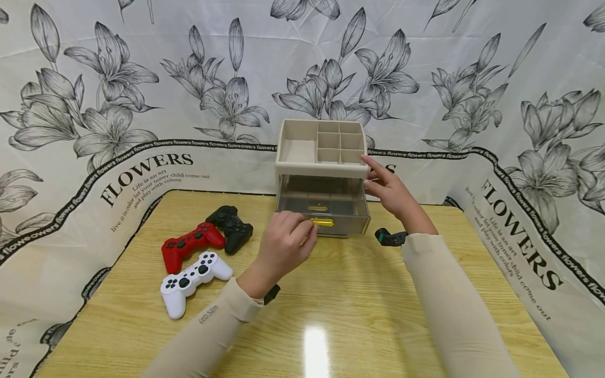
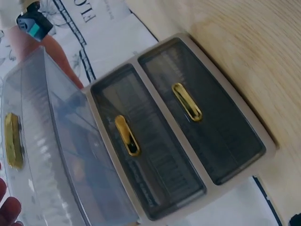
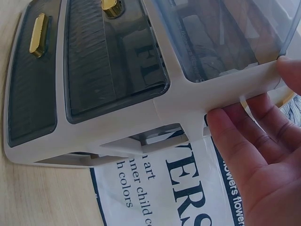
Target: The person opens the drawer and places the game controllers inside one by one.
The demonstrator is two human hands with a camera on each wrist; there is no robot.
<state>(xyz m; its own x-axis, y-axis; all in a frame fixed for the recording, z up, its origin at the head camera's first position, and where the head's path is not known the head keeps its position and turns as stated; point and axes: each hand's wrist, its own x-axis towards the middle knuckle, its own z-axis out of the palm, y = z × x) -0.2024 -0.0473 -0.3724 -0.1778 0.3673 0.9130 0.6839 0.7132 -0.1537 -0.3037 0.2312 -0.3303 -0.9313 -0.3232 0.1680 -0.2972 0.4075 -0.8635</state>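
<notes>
A cream desktop organizer [image 1: 322, 169] stands at the back of the table, with divided compartments on top. Its clear top drawer [image 1: 352, 226] is pulled out, showing a gold handle [image 1: 324, 222]. My left hand [image 1: 285, 239] is at the drawer front, loosely curled, its fingertips just beside the handle. In the left wrist view the whole handle [image 2: 13, 141] shows with no finger round it. My right hand [image 1: 389, 191] touches the organizer's right side and upper edge with extended fingers [image 3: 230, 134]. Two lower drawers, a middle one [image 2: 160, 174] and a bottom one [image 2: 216, 146], are closed.
To the left lie three game controllers: a black one [image 1: 231, 228], a red one [image 1: 191, 242] and a white one [image 1: 195, 278]. A flower-printed cloth [image 1: 227, 173] hangs behind the wooden table [image 1: 359, 315] and along its sides.
</notes>
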